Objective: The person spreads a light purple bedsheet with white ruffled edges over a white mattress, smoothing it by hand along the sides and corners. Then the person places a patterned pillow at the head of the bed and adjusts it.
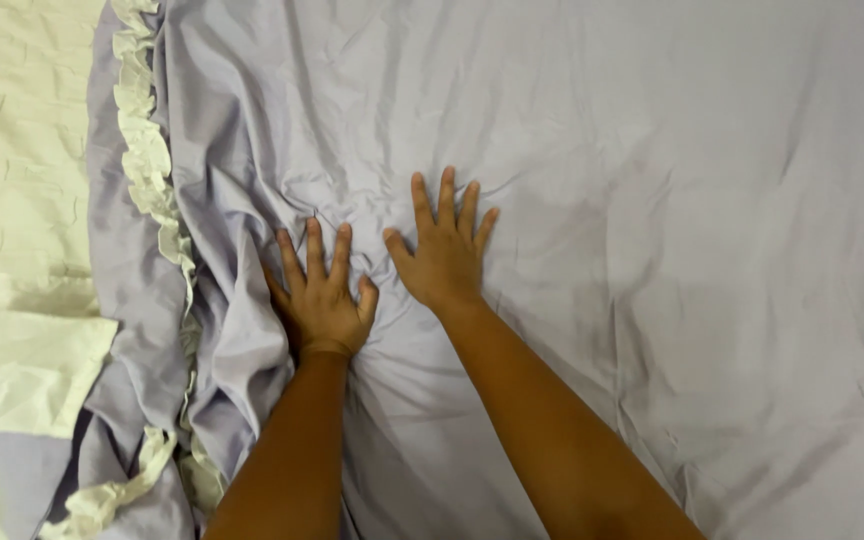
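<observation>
A pale lilac sheet (652, 200) covers most of the view, creased and bunched toward the left. My left hand (320, 295) lies flat on it, palm down and fingers apart, right beside a raised fold of the cloth (242, 330). My right hand (444, 250) rests flat just to the right, fingers spread, pressing the wrinkled middle of the sheet. Neither hand holds anything. Both forearms reach in from the bottom edge.
A cream ruffled trim (147, 150) runs down the sheet's left border and curls at the bottom left. Beyond it lies cream-coloured fabric (12, 200), with a folded corner at the lower left.
</observation>
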